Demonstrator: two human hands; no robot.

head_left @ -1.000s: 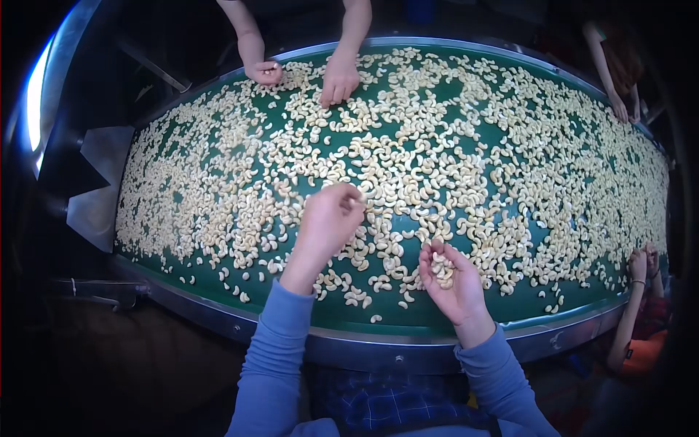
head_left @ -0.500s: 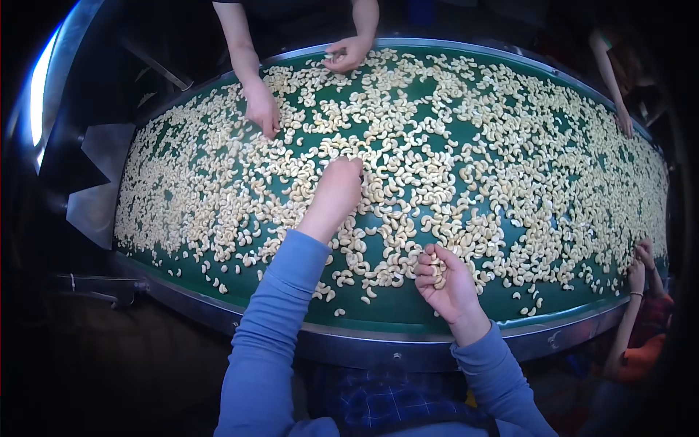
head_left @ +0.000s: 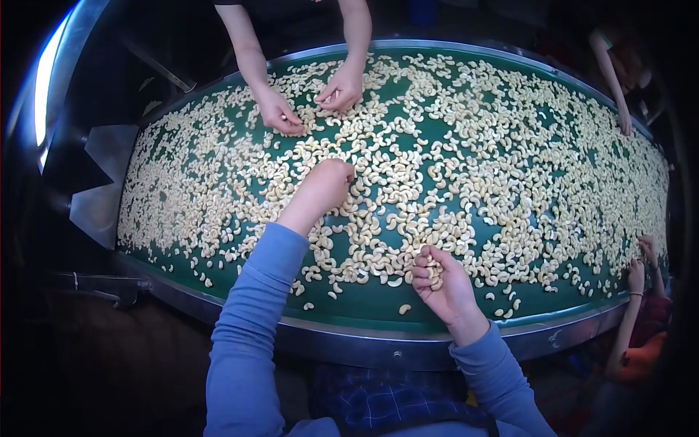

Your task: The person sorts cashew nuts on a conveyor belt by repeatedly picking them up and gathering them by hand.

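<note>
Pale cashew nuts [head_left: 400, 175] lie loose and dense over a green belt [head_left: 364, 302]. My left hand [head_left: 324, 188] reaches over the middle of the belt, back of the hand up. Its fingers are curled closed and pinched down among the nuts; what they hold, if anything, is hidden. Near the belt's front edge my right hand [head_left: 450, 291] is turned palm up, fingers curled round several cashew nuts [head_left: 435, 273]. More nuts lie just beyond its fingertips.
A metal rim [head_left: 349, 348] borders the belt in front of me. Across from me a co-worker's two hands [head_left: 280, 113] pick among nuts. Other people's hands [head_left: 637, 273] show at the right end. Angled metal plates [head_left: 96, 215] stand at the left end.
The nuts have shifted left along the belt. My left hand has moved slightly left, while my right hand has stayed nearly in place. The opposite co-worker's hands have come closer together.
</note>
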